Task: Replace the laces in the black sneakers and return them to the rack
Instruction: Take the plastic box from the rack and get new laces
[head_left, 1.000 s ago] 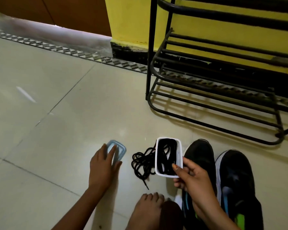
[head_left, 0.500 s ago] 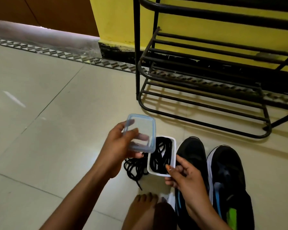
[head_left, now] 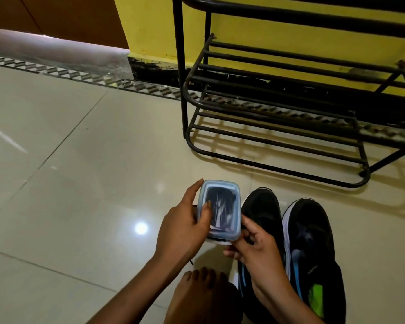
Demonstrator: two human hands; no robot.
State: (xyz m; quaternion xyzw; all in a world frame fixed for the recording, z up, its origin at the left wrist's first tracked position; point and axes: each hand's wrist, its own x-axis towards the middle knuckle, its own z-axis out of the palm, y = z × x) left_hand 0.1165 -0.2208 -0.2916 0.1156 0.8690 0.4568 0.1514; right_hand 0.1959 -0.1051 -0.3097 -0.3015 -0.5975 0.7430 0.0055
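Down onto the white container (head_left: 218,240) has come the clear lid (head_left: 229,190), black laces (head_left: 220,198) showing through it. Far right stands the black rack (head_left: 290,16); the black sneakers (head_left: 311,230) lie near right on the floor (head_left: 80,183). Left hand (head_left: 182,230) grips the lid's left edge; right hand (head_left: 255,246) pinches the container's near corner

Home entryway: shoe rack (head_left: 278,127), tiled floor (head_left: 80,171)

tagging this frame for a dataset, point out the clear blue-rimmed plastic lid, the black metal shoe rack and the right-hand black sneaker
clear blue-rimmed plastic lid (head_left: 222,204), head view, centre of its top
black metal shoe rack (head_left: 290,17), head view, top rail
right-hand black sneaker (head_left: 311,220), head view, toe upper
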